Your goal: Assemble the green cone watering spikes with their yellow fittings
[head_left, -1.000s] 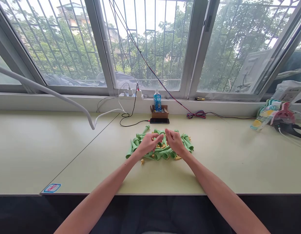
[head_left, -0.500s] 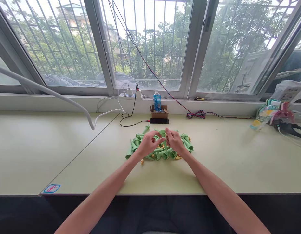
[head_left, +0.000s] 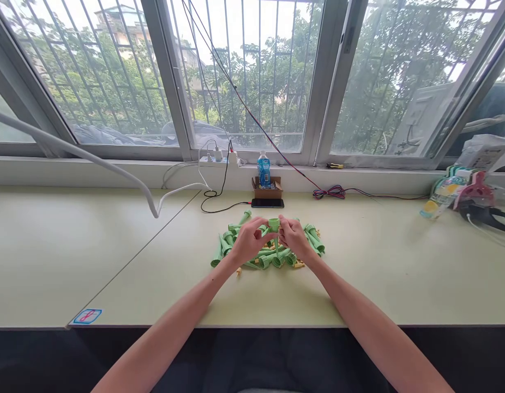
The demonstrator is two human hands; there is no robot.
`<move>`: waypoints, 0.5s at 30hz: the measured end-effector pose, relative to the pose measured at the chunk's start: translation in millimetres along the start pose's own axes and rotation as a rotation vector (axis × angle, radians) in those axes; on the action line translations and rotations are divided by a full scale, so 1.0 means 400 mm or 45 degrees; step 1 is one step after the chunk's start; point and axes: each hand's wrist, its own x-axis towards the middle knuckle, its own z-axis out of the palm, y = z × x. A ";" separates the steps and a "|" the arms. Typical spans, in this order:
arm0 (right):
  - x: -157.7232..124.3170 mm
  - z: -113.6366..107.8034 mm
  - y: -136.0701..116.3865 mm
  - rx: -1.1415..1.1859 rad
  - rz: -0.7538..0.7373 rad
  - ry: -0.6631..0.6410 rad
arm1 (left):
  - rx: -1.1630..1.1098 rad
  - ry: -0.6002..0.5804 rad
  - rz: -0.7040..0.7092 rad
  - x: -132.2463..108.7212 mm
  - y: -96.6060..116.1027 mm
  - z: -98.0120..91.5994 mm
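A pile of green cone-shaped plastic pieces (head_left: 232, 243) with small yellow bits (head_left: 238, 270) lies on the pale green table (head_left: 359, 273). Above the pile both hands meet. My left hand (head_left: 247, 241) pinches one green cone (head_left: 274, 225) held upright, wide mouth up. My right hand (head_left: 292, 237) has its fingers closed against the same cone from the right side. Whether a yellow bit sits between the right fingers is too small to tell.
Behind the pile lie a black phone (head_left: 268, 203), a small cardboard box (head_left: 268, 191) and a blue bottle (head_left: 264, 169). Cables (head_left: 220, 191) run from a power strip (head_left: 217, 158) on the sill. A white hose (head_left: 92, 158) crosses the left. Bags and clutter (head_left: 469, 194) sit far right.
The hands picked a green cone out of the pile and raised it upright between them; the fingers closed on it.
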 end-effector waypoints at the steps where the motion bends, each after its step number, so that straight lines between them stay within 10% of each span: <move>1: -0.001 0.001 -0.002 0.006 -0.001 0.000 | -0.001 0.003 0.005 0.000 0.000 0.000; 15: -0.005 0.003 -0.010 0.003 -0.032 -0.015 | 0.000 0.059 0.201 -0.001 -0.010 -0.001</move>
